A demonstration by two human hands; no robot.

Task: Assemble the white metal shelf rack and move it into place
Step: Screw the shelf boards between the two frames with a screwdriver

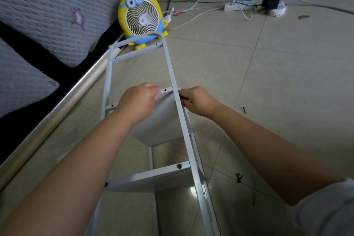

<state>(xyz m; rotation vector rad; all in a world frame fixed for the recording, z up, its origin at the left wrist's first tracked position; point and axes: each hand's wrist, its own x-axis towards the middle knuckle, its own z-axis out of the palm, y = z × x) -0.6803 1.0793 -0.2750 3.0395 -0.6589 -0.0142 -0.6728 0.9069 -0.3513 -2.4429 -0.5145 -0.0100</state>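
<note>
The white metal shelf rack (pixel 170 67) lies on its side on the tiled floor, its long frame running away from me. A lower shelf panel (pixel 153 178) is fixed with a dark screw. My left hand (pixel 138 101) grips the top edge of the middle shelf panel (pixel 162 119) from the left. My right hand (pixel 199 100) is curled at the frame bar on the panel's right side, pinching something small and dark that is mostly hidden by its fingers.
A yellow cartoon desk fan (pixel 141 17) stands beyond the rack's far end. A quilted grey bed with a metal rail (pixel 57 101) runs along the left. A power strip and tangled cables (pixel 254 4) lie at the back right. Loose dark screws (pixel 244 110) lie on the floor.
</note>
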